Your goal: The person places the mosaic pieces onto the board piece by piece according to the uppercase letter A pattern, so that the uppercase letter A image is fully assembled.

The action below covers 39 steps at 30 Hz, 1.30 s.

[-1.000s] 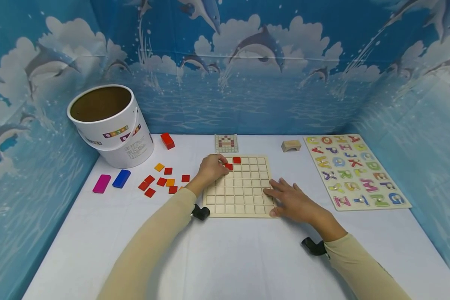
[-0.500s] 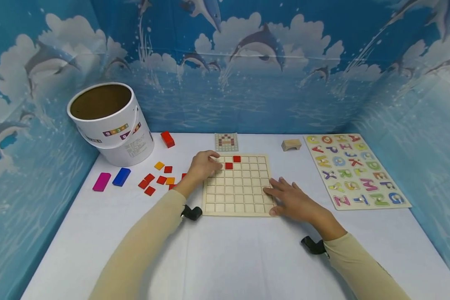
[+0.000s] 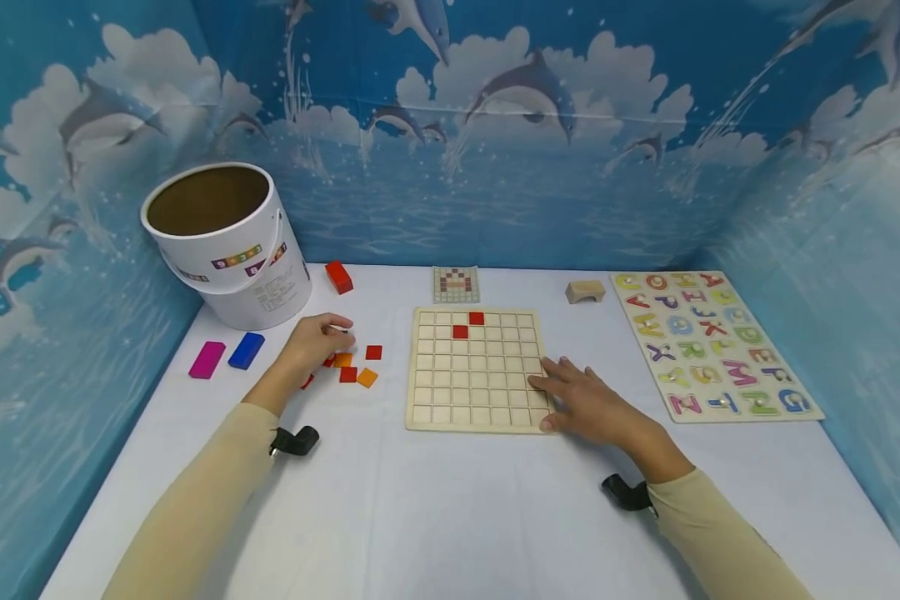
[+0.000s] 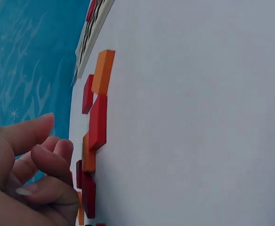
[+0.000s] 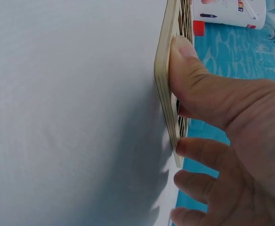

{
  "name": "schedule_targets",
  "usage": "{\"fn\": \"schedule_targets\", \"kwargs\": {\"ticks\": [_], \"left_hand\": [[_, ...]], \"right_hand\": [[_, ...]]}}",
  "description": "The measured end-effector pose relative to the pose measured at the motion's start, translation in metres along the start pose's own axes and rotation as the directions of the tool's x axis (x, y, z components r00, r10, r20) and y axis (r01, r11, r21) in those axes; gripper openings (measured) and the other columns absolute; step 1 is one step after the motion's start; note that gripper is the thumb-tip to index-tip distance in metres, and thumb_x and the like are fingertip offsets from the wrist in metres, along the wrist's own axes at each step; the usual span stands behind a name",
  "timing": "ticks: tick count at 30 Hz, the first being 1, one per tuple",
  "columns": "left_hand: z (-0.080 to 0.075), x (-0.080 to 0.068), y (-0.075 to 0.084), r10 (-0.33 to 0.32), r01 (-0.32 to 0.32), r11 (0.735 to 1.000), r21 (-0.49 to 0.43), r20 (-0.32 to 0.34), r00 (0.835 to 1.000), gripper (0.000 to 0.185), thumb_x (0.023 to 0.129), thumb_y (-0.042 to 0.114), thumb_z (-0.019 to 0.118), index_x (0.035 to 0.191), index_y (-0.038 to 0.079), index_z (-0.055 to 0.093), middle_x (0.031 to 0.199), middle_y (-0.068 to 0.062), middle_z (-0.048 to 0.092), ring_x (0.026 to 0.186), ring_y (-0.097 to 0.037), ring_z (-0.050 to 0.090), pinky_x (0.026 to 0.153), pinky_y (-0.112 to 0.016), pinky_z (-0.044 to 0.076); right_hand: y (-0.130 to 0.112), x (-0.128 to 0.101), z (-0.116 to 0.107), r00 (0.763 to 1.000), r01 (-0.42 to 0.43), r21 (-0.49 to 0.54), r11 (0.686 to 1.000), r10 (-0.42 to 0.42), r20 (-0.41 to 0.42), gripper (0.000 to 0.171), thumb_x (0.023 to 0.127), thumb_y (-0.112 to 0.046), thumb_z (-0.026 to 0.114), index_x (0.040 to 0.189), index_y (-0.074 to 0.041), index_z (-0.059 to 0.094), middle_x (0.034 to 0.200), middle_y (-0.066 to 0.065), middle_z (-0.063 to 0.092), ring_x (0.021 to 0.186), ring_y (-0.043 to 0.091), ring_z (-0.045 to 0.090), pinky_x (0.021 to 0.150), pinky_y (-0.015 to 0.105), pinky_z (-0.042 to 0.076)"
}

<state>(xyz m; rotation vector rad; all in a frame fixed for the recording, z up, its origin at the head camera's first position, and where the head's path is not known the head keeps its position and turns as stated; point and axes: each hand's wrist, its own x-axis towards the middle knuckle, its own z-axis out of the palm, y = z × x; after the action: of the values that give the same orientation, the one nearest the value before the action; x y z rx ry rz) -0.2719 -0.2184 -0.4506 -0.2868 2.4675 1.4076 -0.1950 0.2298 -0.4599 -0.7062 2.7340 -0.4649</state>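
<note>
Left hand at centre-left of the frame, over the loose tiles. Grip released: fingers loosely curled, and the left wrist view shows no tile between them. Cannot tell whether any fingertip touches a tile. Red and orange tiles lie around and partly behind the hand; near it are a front red tile, an orange tile and, further right, a lone red tile.

Right hand at lower right of centre, resting on the right edge of the grid board. Its grip is released too: fingers spread, thumb laid on the board near the corner.

Grid board flat on the worktop, centre of frame. Two red squares in it: top-row square, and second-row square one column further left.

Pattern card just behind the board. Red block behind the loose tiles. Left side: white bucket, with blue block and magenta block in front. Right side: wooden arch block, then letter board. Dolphin-print curtain across the top of the frame.
</note>
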Motion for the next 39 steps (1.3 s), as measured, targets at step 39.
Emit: {"fn": "schedule_targets", "kwargs": {"ticks": [39], "left_hand": [[0.095, 0.002, 0.041, 0.256, -0.267, 0.960, 0.081, 0.124, 0.959, 0.034, 0.090, 0.023, 0.079, 0.122, 0.018, 0.071, 0.101, -0.005, 0.066, 0.089, -0.023, 0.061, 0.073, -0.032, 0.053]], "right_hand": [[-0.004, 0.001, -0.003, 1.000, -0.011, -0.004, 1.000, 0.011, 0.019, 0.075, 0.089, -0.037, 0.075, 0.151, -0.006, 0.048, 0.163, 0.026, 0.027, 0.150, 0.051, 0.017, 0.115, 0.071, 0.018]]}}
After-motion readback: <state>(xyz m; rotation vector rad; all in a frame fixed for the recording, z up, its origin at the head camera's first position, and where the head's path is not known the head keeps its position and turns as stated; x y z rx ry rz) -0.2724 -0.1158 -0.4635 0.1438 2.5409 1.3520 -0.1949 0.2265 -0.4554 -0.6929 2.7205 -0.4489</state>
